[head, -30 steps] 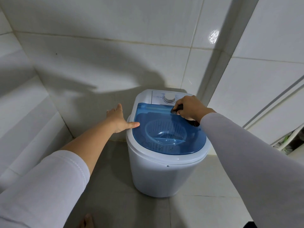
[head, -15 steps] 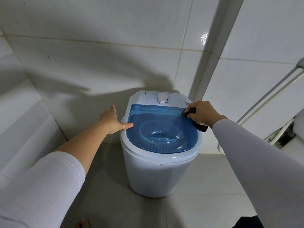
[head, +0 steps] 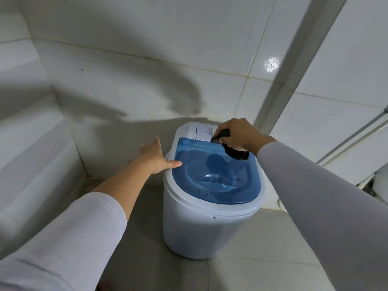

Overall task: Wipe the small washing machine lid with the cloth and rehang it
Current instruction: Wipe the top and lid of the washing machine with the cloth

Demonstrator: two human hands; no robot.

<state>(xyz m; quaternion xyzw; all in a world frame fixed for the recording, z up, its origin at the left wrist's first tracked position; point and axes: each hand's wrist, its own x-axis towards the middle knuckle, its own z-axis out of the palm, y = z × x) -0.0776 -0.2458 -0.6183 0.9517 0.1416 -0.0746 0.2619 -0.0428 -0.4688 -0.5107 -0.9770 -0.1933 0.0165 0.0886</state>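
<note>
White sleeves: two arms in pale long sleeves reach up from the bottom corners of the frame, the left sleeve [head: 69,238] pushed back to bare the forearm, the right sleeve [head: 315,196] running to the wrist.
Floor: grey tiles [head: 147,259] fill the lower centre, under the machine.
Washing machine: a small white tub-shaped washing machine [head: 201,227] stands on the floor at centre, in a corner of white tiled walls [head: 147,38].
Lid: the translucent blue lid [head: 231,192] lies closed on top of the machine, centre of the frame; a ribbed basket shows through it.
Left hand: the left hand [head: 156,156], left of centre, lies flat with fingers straight and released, its thumb tip touching the left edge of the lid and the white rim.
Right hand: the right hand [head: 237,133], upper centre right, has its fingers curled tight around a dark cloth [head: 235,151], at the lid's far right corner.
Cloth: bunched and black, it pokes out in front of the knuckles and hangs below the palm onto the back edge of the lid.
Control panel: a white panel [head: 203,131] sits behind the lid, partly hidden by the right hand.
Pipes: pale pipes [head: 357,133] slant across the wall at the right edge.
</note>
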